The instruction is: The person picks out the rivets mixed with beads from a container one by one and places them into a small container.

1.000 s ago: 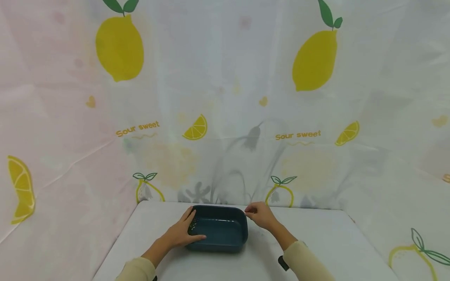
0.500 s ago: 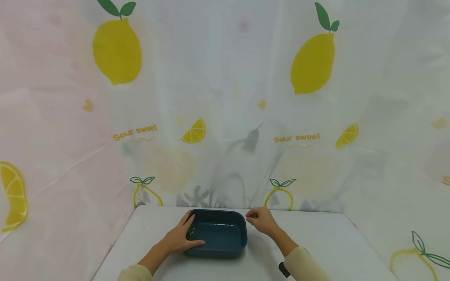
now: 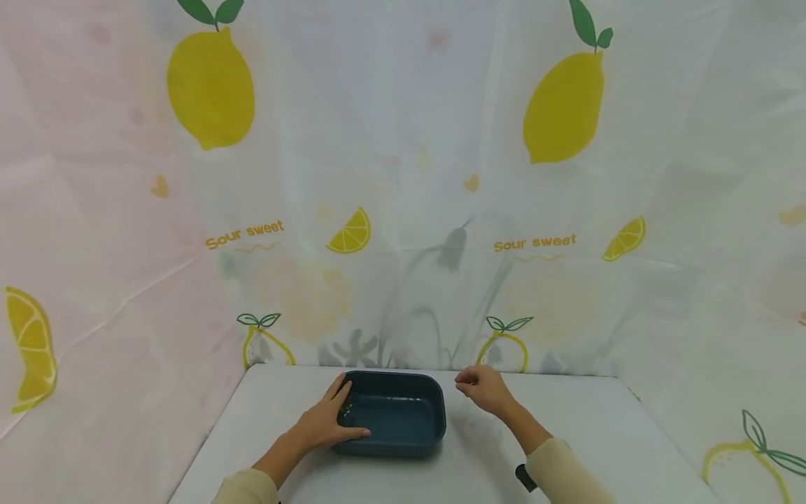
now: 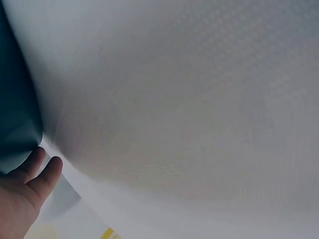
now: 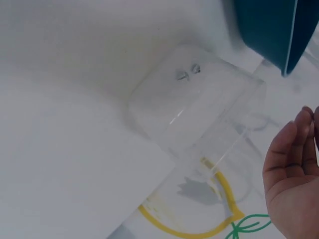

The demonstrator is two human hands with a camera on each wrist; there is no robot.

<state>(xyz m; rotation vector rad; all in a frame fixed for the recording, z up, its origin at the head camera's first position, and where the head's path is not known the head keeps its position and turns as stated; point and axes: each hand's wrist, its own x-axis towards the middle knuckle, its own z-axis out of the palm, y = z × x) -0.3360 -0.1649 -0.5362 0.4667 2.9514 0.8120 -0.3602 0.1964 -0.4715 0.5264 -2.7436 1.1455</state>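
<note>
A dark teal rectangular deep dish (image 3: 393, 427) stands on the white table. My left hand (image 3: 320, 420) rests across its left side, fingers extended over the rim and thumb reaching over the inside. Beside those fingers, small shiny bits (image 3: 345, 408) lie in the dish, too small to identify. My right hand (image 3: 483, 389) is above the table, just right of the dish and apart from it. Its fingers are bent and bunched at the tips; whether anything is pinched there is hidden. In the right wrist view, a clear plastic box (image 5: 199, 104) contains small grey twisted bits (image 5: 188, 72).
The white table (image 3: 579, 434) extends on both sides of the dish. Close behind it hangs a lemon-printed cloth (image 3: 409, 175), which also closes in the left and right sides. In the head view the clear box is barely visible below the right hand.
My right hand has moved right, away from the dish's right rim, its fingers staying bunched. The left hand and dish keep their places; the head view shifted slightly.
</note>
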